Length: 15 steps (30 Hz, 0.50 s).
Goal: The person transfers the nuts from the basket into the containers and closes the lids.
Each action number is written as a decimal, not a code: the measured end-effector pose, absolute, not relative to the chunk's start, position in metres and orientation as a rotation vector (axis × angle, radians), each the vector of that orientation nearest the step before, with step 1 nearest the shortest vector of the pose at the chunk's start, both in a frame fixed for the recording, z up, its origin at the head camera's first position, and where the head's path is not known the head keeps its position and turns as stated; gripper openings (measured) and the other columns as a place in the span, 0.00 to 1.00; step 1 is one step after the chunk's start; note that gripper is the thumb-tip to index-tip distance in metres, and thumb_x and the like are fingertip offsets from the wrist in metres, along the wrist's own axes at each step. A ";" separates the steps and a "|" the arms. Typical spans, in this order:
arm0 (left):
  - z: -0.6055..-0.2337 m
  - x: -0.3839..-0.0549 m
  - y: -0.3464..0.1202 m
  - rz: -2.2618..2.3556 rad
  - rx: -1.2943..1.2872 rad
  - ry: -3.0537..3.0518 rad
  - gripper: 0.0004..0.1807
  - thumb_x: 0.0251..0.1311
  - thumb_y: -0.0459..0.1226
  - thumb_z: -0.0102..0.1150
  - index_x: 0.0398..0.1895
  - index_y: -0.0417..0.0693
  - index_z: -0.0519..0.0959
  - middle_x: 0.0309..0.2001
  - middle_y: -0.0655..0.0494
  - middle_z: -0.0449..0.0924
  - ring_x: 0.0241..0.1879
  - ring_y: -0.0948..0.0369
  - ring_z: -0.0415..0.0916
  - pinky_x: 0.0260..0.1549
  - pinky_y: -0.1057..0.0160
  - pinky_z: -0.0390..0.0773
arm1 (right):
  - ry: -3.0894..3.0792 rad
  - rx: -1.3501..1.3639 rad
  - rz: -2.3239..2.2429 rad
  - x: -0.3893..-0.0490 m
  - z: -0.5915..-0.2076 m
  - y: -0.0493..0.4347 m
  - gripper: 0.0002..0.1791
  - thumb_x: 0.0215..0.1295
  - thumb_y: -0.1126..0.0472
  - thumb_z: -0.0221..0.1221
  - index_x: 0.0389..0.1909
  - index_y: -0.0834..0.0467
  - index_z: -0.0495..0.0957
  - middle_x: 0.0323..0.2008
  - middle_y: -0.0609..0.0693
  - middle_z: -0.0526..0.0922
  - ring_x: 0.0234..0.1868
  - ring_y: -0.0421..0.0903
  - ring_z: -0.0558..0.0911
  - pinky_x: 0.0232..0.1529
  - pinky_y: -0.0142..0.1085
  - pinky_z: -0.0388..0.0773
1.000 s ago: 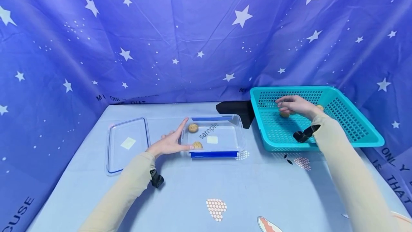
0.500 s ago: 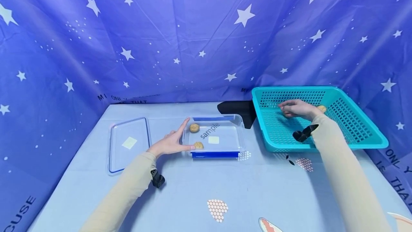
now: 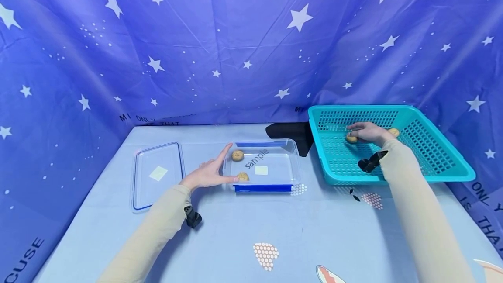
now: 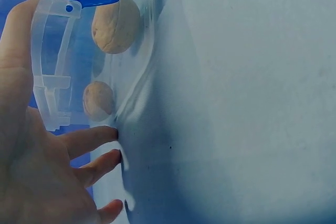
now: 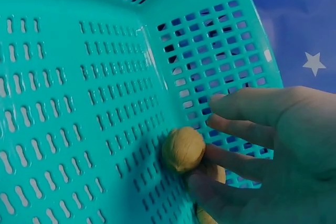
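Nearest, the left hand (image 3: 206,176) lay spread along the left end of the clear box (image 3: 280,169), thumb and forefinger steadying it, with two walnuts (image 3: 237,155) inside. Farther off, the right hand (image 3: 368,132) hung in the turquoise basket (image 3: 338,174), fingers parted over another walnut (image 3: 351,138) — shadow hid whether they touched. The step looked like picking that one out — next called for thumb and fingers closing securely round it.

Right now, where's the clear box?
In the head view, the clear box sits centrally, between the lid at left and the turquoise basket at right; the left hand touches its left end.
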State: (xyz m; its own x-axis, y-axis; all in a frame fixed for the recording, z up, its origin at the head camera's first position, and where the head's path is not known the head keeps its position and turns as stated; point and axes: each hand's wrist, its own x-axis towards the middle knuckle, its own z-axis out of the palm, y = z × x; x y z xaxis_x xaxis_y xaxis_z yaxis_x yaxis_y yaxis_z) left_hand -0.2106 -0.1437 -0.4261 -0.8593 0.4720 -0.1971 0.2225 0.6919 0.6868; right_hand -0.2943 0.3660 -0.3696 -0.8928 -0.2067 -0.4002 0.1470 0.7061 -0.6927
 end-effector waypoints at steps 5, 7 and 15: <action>-0.426 -0.210 -0.144 0.940 0.538 2.560 0.60 0.53 0.63 0.62 0.77 0.67 0.30 0.76 0.50 0.44 0.67 0.29 0.45 0.58 0.25 0.31 | 2.403 -0.084 -1.016 -0.294 -0.369 0.362 0.32 0.74 0.63 0.48 0.70 0.75 0.48 0.56 0.71 0.64 0.28 0.49 0.68 0.39 0.47 0.70; -0.426 -0.211 -0.144 0.936 0.534 2.566 0.60 0.53 0.63 0.62 0.77 0.67 0.30 0.75 0.50 0.45 0.68 0.30 0.45 0.59 0.25 0.30 | 2.371 -0.094 -1.023 -0.294 -0.369 0.361 0.33 0.73 0.65 0.48 0.71 0.75 0.47 0.58 0.73 0.62 0.37 0.53 0.73 0.45 0.47 0.74; -0.426 -0.210 -0.143 0.968 0.532 2.554 0.60 0.53 0.62 0.63 0.77 0.69 0.29 0.75 0.49 0.46 0.68 0.32 0.46 0.58 0.24 0.29 | 2.359 -0.103 -1.104 -0.297 -0.375 0.361 0.31 0.67 0.72 0.48 0.69 0.75 0.52 0.59 0.72 0.62 0.48 0.59 0.71 0.47 0.49 0.74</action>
